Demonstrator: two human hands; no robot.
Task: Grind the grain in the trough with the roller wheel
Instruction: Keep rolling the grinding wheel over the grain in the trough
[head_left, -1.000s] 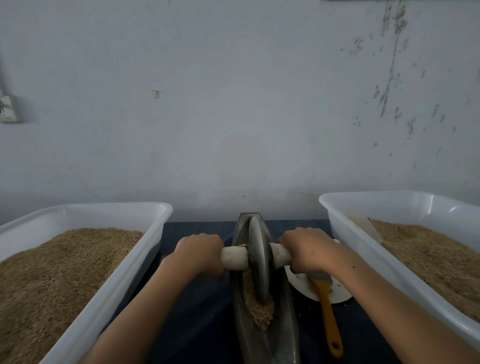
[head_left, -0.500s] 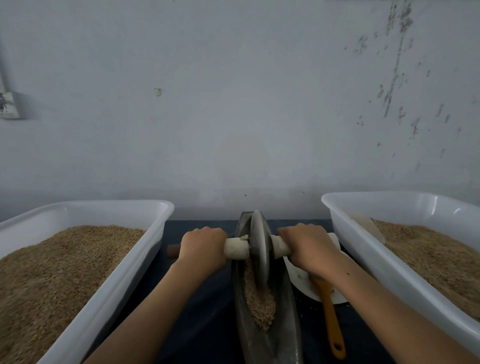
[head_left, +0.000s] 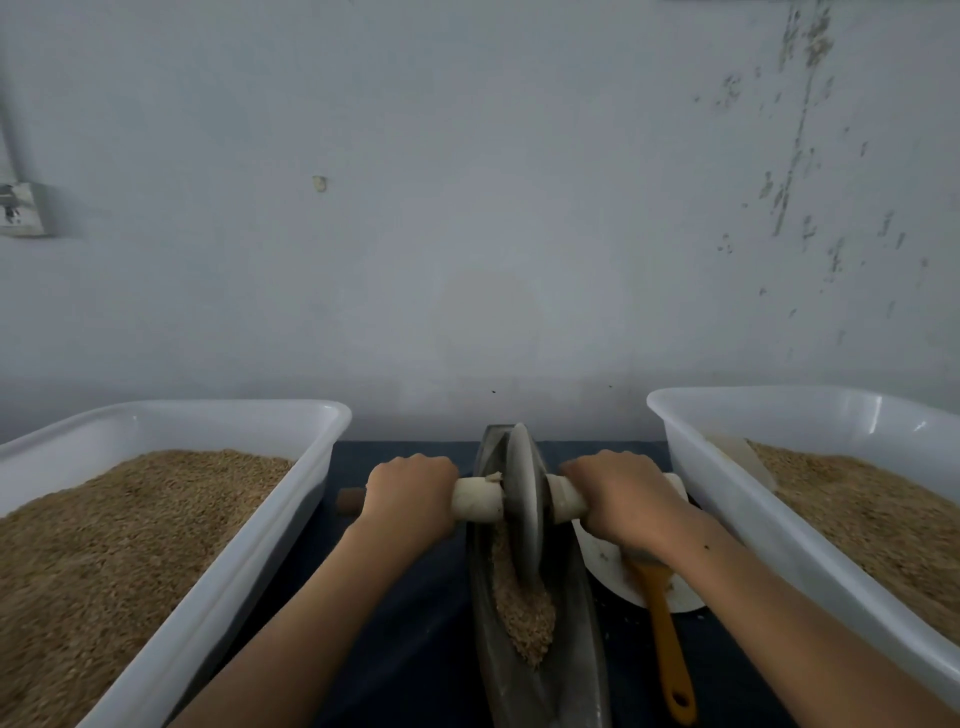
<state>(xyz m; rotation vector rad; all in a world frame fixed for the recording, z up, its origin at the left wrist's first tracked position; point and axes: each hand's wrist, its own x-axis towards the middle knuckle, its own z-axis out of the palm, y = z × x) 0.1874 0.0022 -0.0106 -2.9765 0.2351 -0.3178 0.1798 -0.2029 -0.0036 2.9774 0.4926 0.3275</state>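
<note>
Head view, looking down and forward at a dark tabletop (head_left: 415, 623) set against a pale, scuffed wall (head_left: 467, 234).

Trough (head_left: 582, 649): narrow, grey, boat-shaped, running near to far at centre. Grain (head_left: 522, 613) lies heaped in its channel, mostly toward the near half, the pile tapering to a point at the near end.

Roller wheel (head_left: 522, 499): thin grey disc standing upright on edge in the far part of the trough, its lower rim down in the grain. A pale handle (head_left: 475, 499) passes through its centre, sticking out left and right; a darker brown tip of it shows beyond the left hand.

Left hand (head_left: 410, 493): fingers curled fully round the left side of the handle, knuckles up, just beside the wheel. Right hand (head_left: 621, 499): fingers likewise wrapped tight round the right side of the handle. Both forearms reach in from the near edge.

Left tub (head_left: 234, 587): white plastic, on the left, filled with tan grain nearly to the rim. Right tub (head_left: 727, 519): white plastic, on the right, also holding grain, with a pale scoop-like piece showing at its far inner wall.

Between trough and right tub: a white plate (head_left: 608, 571), partly hidden under the right wrist, with an orange-handled brush (head_left: 667, 649) lying across it, handle pointing near.

Far left on the wall: a small socket (head_left: 21, 208).
</note>
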